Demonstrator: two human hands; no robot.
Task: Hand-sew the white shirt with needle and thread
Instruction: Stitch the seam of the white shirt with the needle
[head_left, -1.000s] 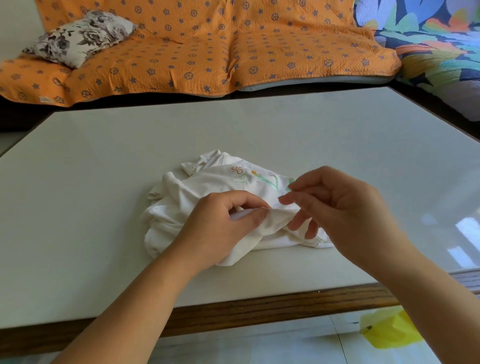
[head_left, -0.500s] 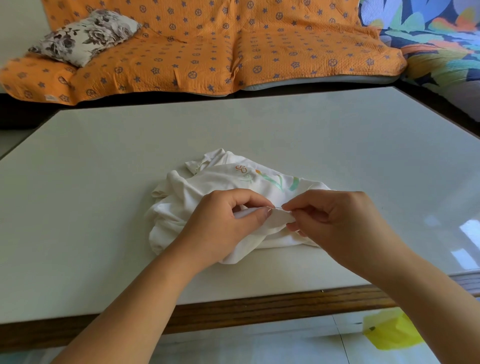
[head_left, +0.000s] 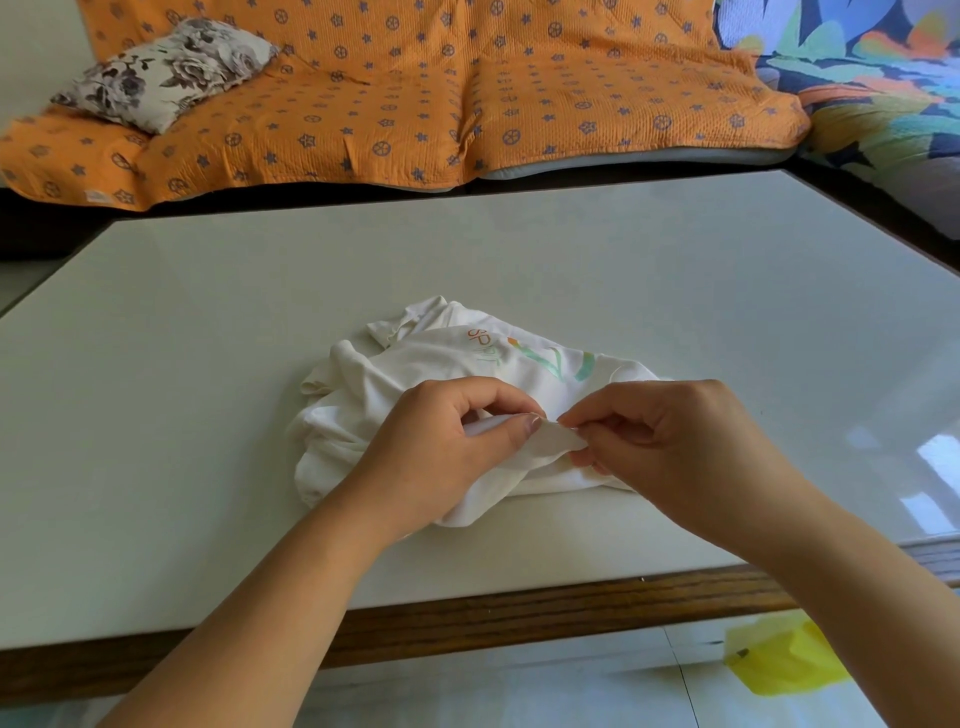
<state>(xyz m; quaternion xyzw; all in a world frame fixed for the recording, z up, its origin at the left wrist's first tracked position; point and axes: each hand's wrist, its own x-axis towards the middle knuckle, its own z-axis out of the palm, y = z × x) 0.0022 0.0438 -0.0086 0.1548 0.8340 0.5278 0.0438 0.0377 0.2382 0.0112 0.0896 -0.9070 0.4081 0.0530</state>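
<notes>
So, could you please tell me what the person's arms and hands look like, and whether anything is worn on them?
The left forearm and right forearm are bare, with no sleeve in view. The left hand and right hand wear no gloves, and no ring, watch or bracelet shows. The left thumbnail is short and looks unpainted.

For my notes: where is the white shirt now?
In the head view, the white shirt lies crumpled centrally on the table, its near fold pinched by the left hand and right hand.
</notes>
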